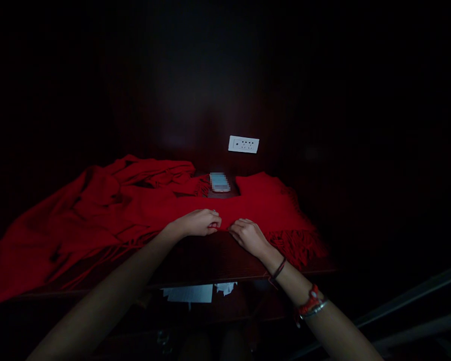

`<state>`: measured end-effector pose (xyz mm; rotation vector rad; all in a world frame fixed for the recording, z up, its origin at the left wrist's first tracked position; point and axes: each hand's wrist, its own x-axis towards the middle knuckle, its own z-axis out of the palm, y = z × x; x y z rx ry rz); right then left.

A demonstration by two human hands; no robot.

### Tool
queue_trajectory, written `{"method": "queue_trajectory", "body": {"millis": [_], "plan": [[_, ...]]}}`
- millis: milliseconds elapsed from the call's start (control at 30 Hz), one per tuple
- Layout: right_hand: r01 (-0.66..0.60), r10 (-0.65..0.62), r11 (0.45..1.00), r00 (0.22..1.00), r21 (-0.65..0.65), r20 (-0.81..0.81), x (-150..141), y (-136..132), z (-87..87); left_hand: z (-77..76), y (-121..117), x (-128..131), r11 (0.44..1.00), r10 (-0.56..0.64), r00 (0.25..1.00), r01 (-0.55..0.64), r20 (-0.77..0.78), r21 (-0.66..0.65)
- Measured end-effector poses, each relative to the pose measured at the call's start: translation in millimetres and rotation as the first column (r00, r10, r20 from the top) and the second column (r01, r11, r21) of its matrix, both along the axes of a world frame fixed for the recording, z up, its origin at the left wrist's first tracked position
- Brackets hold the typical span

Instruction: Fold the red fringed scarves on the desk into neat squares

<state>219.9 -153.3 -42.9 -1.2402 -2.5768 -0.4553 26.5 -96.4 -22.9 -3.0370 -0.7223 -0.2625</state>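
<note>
A red fringed scarf [265, 193] lies across a dark wooden surface, bunched and wrinkled on the left and flatter on the right. My left hand [201, 222] is closed on the near edge of its narrow middle part, fingertips pinching the cloth. Close beside it, my right hand [250, 235] has its fingers curled together at the same edge. Fringe hangs from the right end and along the left near side. Behind the narrow part lies a phone-like flat object [220, 182], its face blurred out.
A white wall socket plate [244, 144] sits on the dark back wall. Below the surface's front edge [233, 279] are a printed sheet of paper [191, 293] and a crumpled white piece [226, 288]. Pale rails [409, 296] run at the lower right. Deep shadow covers both sides.
</note>
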Motion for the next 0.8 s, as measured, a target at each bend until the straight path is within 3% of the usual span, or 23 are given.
{"method": "queue_trajectory", "body": {"millis": [300, 500, 667, 800], "plan": [[0.039, -0.038, 0.998, 0.999, 0.039, -0.021, 2.8, 2.3, -3.0, 2.1, 5.5, -48.0, 0.996, 0.086, 0.996, -0.087, 0.025, 0.035], [0.024, -0.026, 0.999, 0.998, -0.031, -0.053, 1.9, 0.4, -0.3, 0.7, -6.2, -50.3, 0.989, 0.077, 0.995, -0.085, 0.067, 0.119], [-0.025, 0.021, 0.994, 0.999, -0.104, -0.037, -25.4, 9.9, 18.4, 1.4, -7.6, -47.6, 0.978, 0.13, 0.986, -0.145, 0.109, 0.152], [-0.043, 0.049, 0.992, 0.998, -0.118, 0.05, -55.7, 22.1, 28.9, -2.3, -1.7, -50.5, 0.979, 0.153, 0.965, -0.178, 0.213, 0.101]]}}
